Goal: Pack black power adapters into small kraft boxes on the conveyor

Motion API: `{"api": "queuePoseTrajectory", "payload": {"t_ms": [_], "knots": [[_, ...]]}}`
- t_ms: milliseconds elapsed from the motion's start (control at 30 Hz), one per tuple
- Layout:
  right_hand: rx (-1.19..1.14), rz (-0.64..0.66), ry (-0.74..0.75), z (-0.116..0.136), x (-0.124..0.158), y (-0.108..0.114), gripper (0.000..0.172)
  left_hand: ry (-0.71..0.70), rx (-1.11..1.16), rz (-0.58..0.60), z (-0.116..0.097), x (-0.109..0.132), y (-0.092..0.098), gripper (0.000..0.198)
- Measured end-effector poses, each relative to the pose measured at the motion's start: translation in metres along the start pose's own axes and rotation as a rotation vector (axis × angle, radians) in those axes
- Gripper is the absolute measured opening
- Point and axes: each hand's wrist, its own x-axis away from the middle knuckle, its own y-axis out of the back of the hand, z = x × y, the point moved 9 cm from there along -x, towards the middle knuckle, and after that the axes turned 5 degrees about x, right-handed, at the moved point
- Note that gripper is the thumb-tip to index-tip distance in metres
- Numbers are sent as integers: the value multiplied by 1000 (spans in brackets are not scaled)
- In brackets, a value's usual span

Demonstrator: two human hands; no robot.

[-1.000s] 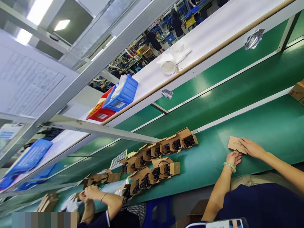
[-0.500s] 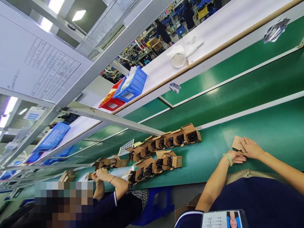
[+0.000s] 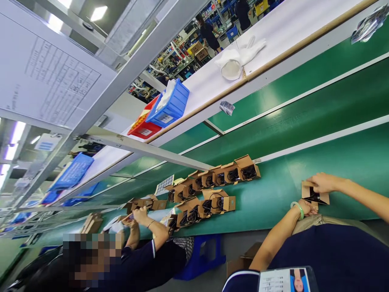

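A small brown cardboard box (image 3: 316,195) lies on the green belt (image 3: 273,190) at the near edge, its flap lifted so a dark inside shows. My right hand (image 3: 322,182) grips its far top edge with curled fingers. My left hand (image 3: 305,207), a green bangle on the wrist, pinches the box's near lower corner. Both hands are closed on this box.
Two rows of several open cardboard boxes (image 3: 212,190) holding black cables lie on the belt to the left. A co-worker's hands (image 3: 136,215) handle a box further left. Blue and red bins (image 3: 165,109), white gloves (image 3: 235,61) and a metal bar (image 3: 146,148) lie beyond.
The flat closed box under my hands has been lifted open, showing its dark inside. My right hand moved to its top edge. The view shifted slightly.
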Motion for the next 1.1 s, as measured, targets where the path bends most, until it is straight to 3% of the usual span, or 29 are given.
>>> {"api": "queuePoseTrajectory", "payload": {"t_ms": [167,300,400,533,600,667,767,900,1100], "knots": [[99,-160,-124,-49,-13,28,42,-18,-44,-24,-1,0,-1,18],[176,-322,-342,-66,-1,24,50,-16,-122,-58,-7,10,3,19],[209,-431,-336,-46,18,17,48,-27,-303,-141,-18,27,19,30],[172,-462,34,15,44,7,32,-219,-582,-547,-63,61,52,65],[100,-414,194,40,56,-1,29,-314,-604,-646,-84,71,54,66],[35,-389,268,52,64,-4,30,-356,-645,-644,-98,70,50,60],[-16,-398,286,49,74,0,33,-340,-689,-594,-106,63,48,49],[-41,-406,220,21,94,2,35,-343,-663,-582,-104,64,55,39],[-42,-404,20,-15,107,-32,40,-371,-598,-571,-99,64,58,28]]}}
